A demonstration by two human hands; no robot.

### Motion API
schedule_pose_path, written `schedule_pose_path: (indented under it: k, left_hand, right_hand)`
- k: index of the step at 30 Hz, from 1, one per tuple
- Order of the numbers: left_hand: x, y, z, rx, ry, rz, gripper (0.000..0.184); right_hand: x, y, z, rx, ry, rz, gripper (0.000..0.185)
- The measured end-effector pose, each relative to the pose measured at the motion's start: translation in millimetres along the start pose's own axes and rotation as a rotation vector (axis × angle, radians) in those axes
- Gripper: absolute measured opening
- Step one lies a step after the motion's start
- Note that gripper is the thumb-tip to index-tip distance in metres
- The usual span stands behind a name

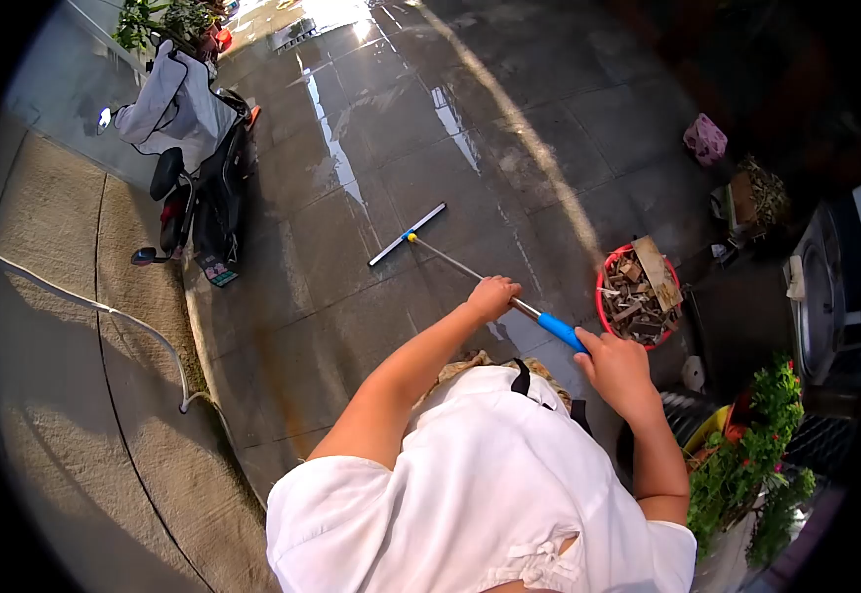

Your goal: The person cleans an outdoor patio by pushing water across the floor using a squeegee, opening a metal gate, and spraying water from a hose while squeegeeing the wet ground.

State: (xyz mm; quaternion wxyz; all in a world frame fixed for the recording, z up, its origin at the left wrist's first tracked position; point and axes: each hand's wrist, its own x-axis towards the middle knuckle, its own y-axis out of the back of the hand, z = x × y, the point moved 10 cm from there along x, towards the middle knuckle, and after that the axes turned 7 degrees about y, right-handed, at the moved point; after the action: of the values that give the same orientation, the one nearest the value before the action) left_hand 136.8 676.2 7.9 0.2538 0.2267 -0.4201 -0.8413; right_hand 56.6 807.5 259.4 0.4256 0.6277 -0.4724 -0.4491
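A floor squeegee (450, 261) with a metal pole and a blue grip stretches from my hands to the wet paved floor. Its long straight blade (391, 247) lies on the paving ahead of me, joined to the pole by a yellow and blue piece. My left hand (494, 297) is closed around the metal part of the pole. Farther back, my right hand (616, 373) is wrapped round the end of the blue grip (561, 331). The fingertips of both hands are partly hidden.
A red basket (600, 301) of wood scraps stands to the right, near a potted flowering plant (761, 455). A pink bag (705, 139) lies farther off. On the left, a partly covered scooter (215, 198) stands by a concrete ledge (139, 326) with a pale hose (104, 307).
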Motion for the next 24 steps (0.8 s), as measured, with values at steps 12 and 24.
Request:
schedule_pose_path:
  k: [12,24]
  left_hand:
    - [229.4,86.0,-164.2,-0.459,0.298,-0.128,0.048]
    - [-42.3,146.3,-454.9,-0.384,1.554,0.198,0.039]
  right_hand:
    - [266.6,-1.3,217.4,0.037,-0.240,0.063,0.039]
    - [735.7,-23.9,273.4,-0.035,-0.081,-0.011,0.040]
